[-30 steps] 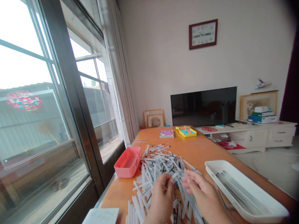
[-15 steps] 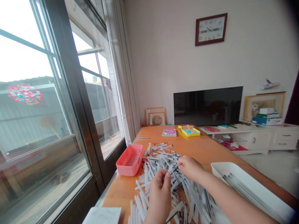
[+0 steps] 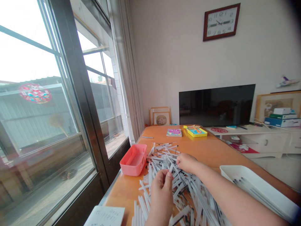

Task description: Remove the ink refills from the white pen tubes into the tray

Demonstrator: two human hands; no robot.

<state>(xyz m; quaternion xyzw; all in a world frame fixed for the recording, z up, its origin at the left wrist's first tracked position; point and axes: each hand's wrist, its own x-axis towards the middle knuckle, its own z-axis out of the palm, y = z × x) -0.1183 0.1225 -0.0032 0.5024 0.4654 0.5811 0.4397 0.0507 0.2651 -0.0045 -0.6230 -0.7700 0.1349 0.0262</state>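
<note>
White tube (image 3: 171,168) in left hand (image 3: 162,183), right hand (image 3: 187,163) at tube pile (image 3: 180,185)

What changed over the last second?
The right hand moved forward and left, farther over the pile of tubes, and is now curled; can't tell its grip. The left hand still pinches a pale tube. Pink box and white tray stayed put.

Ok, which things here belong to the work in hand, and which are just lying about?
In the work:
left hand, pinching a pale piece
right hand, at the pile of tubes
white tray of thin rods, probably

Apparently lying about:
book
yellow box
pen
paper
pink box, less certainly
</note>
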